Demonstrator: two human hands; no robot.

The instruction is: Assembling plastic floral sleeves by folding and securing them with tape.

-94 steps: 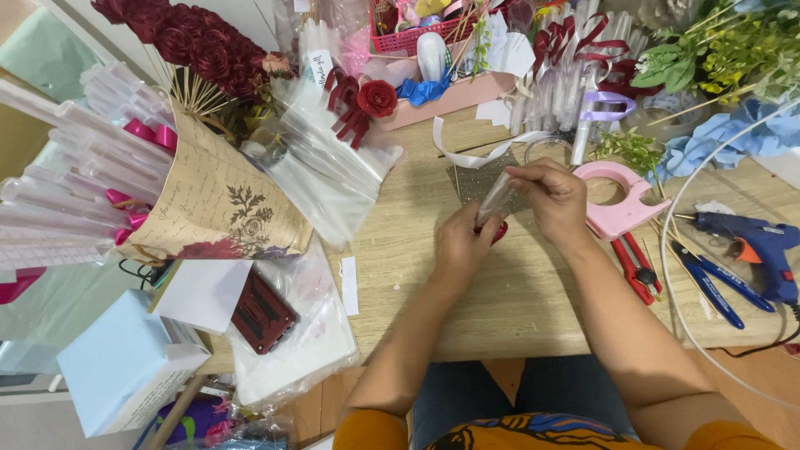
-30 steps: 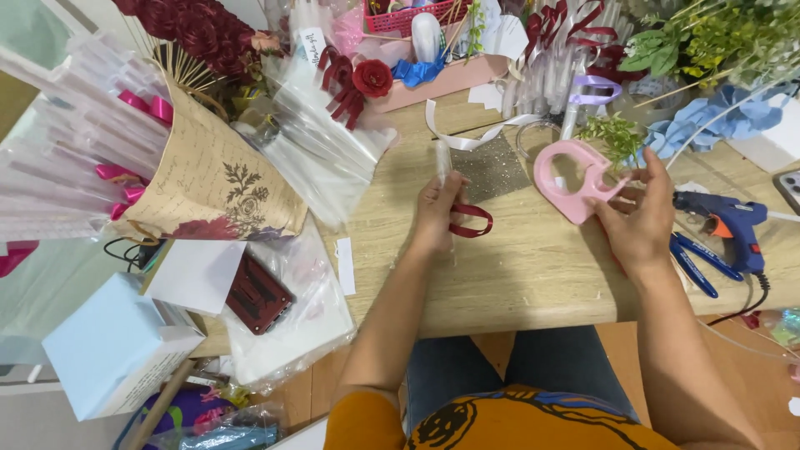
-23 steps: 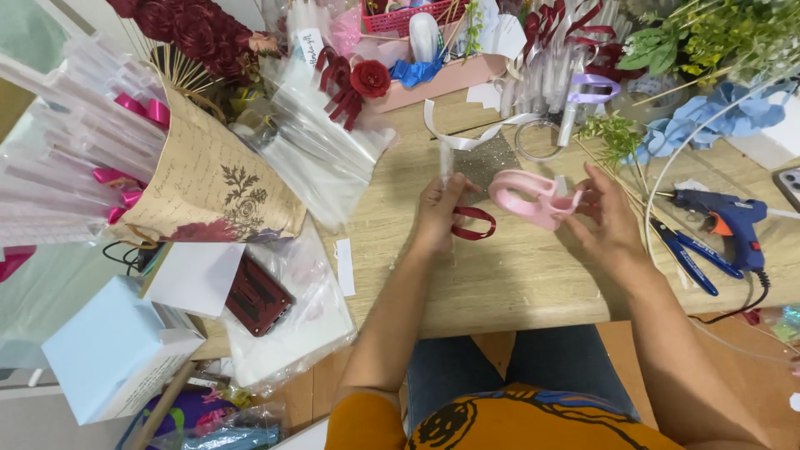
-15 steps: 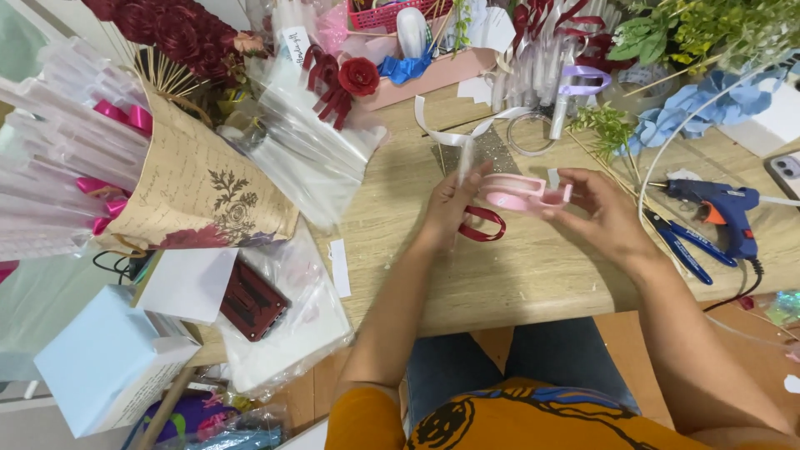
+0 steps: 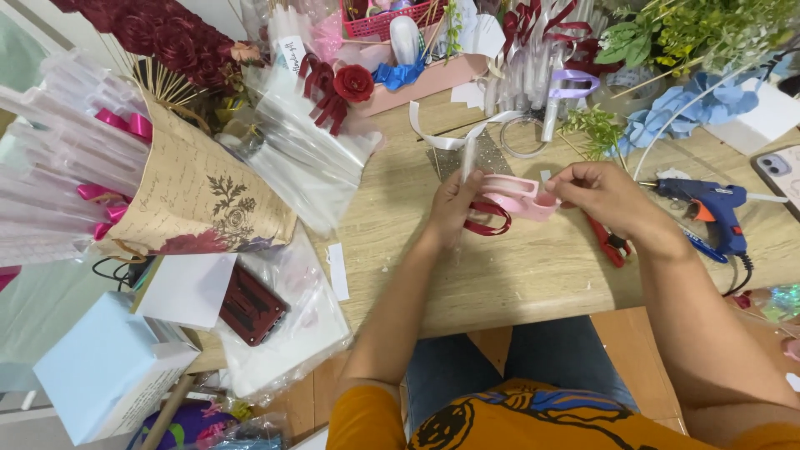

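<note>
Pink tape dispenser (image 5: 518,197) is held above the middle of the wooden table (image 5: 533,275), between both hands and a little toward the far edge. The right hand (image 5: 602,190) is closed on its right end, the fingers pinched on what seems to be the tape's free end, though the tape itself is too thin to be made out. The left hand (image 5: 454,204) is pressed to the dispenser's left end, and a clear, narrow plastic tube (image 5: 467,162) is pinched upright in its fingers. A loop of dark red ribbon (image 5: 490,221) hangs below that hand, just clear of the tabletop.

As a judgement of progress: the tube and ribbon have been gathered and the dispenser has been brought to them, so the taping appears to be only at its start; no strip can be seen laid on the tube, and no cut piece is visible. Binding and trimming are taken to be left.

Red-handled scissors (image 5: 610,242) lie near the right wrist, and a blue glue gun (image 5: 715,208) rests toward the right edge. A wrapped bouquet (image 5: 179,187) fills the left edge, and a pink tray (image 5: 421,83) of supplies stands along the far edge.
</note>
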